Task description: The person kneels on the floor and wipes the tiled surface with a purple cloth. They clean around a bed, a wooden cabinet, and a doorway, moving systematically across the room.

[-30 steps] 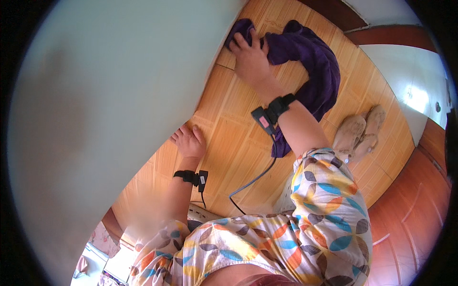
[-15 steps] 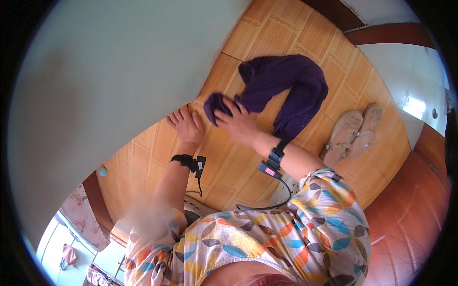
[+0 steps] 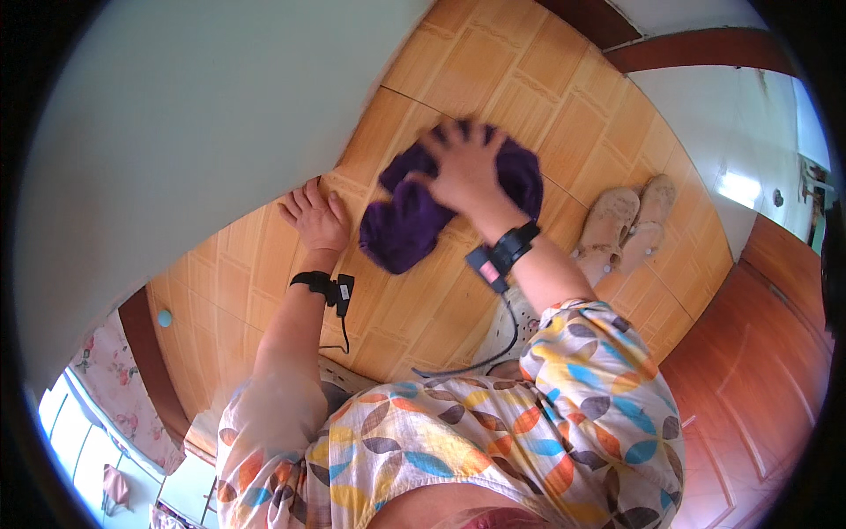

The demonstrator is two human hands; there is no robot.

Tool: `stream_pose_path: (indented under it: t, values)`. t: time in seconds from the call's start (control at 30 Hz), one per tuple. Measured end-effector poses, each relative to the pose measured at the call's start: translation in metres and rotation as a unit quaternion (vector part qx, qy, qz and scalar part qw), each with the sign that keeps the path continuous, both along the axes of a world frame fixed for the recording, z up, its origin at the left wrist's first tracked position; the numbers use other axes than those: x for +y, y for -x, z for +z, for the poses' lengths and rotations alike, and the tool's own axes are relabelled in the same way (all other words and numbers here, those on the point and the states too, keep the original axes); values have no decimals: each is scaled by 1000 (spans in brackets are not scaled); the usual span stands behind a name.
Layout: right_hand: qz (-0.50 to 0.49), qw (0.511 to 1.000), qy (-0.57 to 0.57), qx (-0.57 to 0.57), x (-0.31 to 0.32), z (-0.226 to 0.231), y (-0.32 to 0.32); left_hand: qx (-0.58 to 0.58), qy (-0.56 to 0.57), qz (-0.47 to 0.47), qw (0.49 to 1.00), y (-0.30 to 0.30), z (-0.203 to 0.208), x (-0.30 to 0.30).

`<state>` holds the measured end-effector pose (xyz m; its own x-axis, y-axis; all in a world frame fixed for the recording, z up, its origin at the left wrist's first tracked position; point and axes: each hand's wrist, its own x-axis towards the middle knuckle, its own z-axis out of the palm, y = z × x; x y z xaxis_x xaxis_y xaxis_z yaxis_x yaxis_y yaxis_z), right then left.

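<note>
**Dark purple, soft fabric cloth (image 3: 405, 234) drawn into a tighter heap under the bare right hand (image 3: 467, 176)**

Half a second ago the cloth lay in a long, loose arch, with the right hand on its near end. Now it is bunched into a shorter, thicker curve, and the hand has shifted to its far side, so the fabric covers less of the yellow-brown, wood-patterned floor (image 3: 423, 309) and more of it sits within the hand's reach. The right hand's fingers are fanned apart over the cloth rather than closed round it (they are blurred, so I cannot tell how hard they press). Part of the fabric is hidden behind that hand and wrist.

The bare left hand (image 3: 317, 216) has stayed planted, palm down with fingers a little apart, on the floor just beside the corner of the large, smooth, pale grey-green panel (image 3: 203, 132). It holds nothing, and the cloth lies near it, to its right, without touching. Further right, well apart from the left hand, stands a pair of beige, scuffed-looking sandals (image 3: 608, 220).
</note>
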<state>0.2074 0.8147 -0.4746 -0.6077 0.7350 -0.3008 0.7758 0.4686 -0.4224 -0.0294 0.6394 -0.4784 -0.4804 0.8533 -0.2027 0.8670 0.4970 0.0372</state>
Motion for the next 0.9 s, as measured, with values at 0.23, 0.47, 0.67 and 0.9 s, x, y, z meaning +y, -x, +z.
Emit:
stream_pose_path:
  t: [0.23,0.47,0.67,0.9]
  values:
    - [300,907,290,57,-146,59,-10,8,26,11,1000,13,-21,-13]
    - [-248,940,235,9,-10,59,-210,7,33,15,999,11,-41,10]
    - [-492,832,253,-38,31,-22,-357,34,67,35,997,26,-46,37]
    - [-457,811,303,-202,25,-43,-388,61,9,0,998,33,-44,37]
